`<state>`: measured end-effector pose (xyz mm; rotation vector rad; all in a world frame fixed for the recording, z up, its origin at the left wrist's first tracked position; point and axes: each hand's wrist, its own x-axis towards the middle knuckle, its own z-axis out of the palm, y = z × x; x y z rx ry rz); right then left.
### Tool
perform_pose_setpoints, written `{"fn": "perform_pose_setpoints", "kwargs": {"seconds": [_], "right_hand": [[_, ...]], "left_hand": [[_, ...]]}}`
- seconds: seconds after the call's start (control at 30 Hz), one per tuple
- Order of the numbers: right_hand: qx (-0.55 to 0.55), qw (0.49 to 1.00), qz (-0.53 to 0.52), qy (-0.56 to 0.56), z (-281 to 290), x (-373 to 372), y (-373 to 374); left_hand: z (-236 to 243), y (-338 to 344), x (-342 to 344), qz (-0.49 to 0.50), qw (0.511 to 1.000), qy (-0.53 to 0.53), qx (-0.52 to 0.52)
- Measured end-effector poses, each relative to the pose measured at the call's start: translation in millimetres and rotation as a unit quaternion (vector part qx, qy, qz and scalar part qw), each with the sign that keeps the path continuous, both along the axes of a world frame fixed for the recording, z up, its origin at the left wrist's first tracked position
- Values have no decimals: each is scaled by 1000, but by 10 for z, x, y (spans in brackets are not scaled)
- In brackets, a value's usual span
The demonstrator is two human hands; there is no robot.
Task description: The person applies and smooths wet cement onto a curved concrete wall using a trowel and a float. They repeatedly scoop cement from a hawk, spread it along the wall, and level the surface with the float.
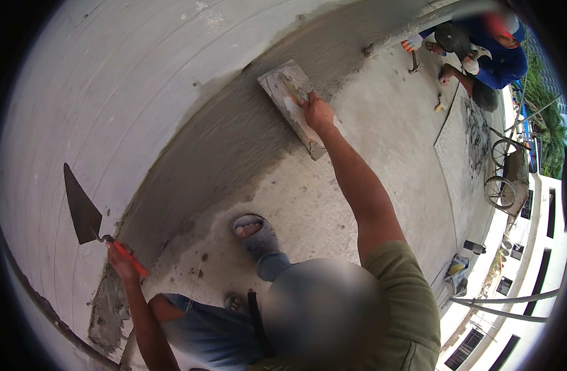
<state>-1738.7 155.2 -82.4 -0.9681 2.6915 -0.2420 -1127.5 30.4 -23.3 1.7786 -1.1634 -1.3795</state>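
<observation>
My right hand (318, 112) is closed round the handle of a flat rectangular plastering float (282, 99), out at the end of my stretched arm. The float lies on a band of wet grey mortar (197, 154) that runs along the foot of the pale wall (129, 80). Lower on the left, my left hand (124, 264) grips the orange handle of a pointed trowel (82, 210). Its blade points up in front of the wall, with no mortar load to be seen on it.
My sandalled foot (258, 238) stands on the concrete floor (320, 198) beside the mortar. At the far right a co-worker (503, 62) in blue crouches with a hammer (415, 63). Beyond are a wheelbarrow (515, 176), a bag (457, 275) and metal poles (506, 300).
</observation>
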Motion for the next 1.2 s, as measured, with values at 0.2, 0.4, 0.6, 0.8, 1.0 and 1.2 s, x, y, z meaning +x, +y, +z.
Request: {"fn": "perform_pose_setpoints", "kwargs": {"seconds": [0.2, 0.4, 0.6, 0.8, 1.0, 1.2], "right_hand": [[39, 999, 11, -3, 46, -176, -408], [61, 997, 37, -2, -63, -137, -558], [68, 996, 58, -13, -145, -5, -581], [67, 995, 67, -40, -191, 306, -550], [39, 995, 78, -53, -228, 790, -517], [32, 996, 53, -66, -245, 1117, -500]], "left_hand": [[-29, 27, 87, 2, 1000, -19, -15], [87, 69, 104, 9, 999, -41, -28], [73, 68, 220, 21, 999, -34, -24], [112, 83, 228, 24, 999, -26, -21], [126, 110, 295, 25, 999, -25, -27], [159, 156, 369, 25, 999, -28, -37]]}}
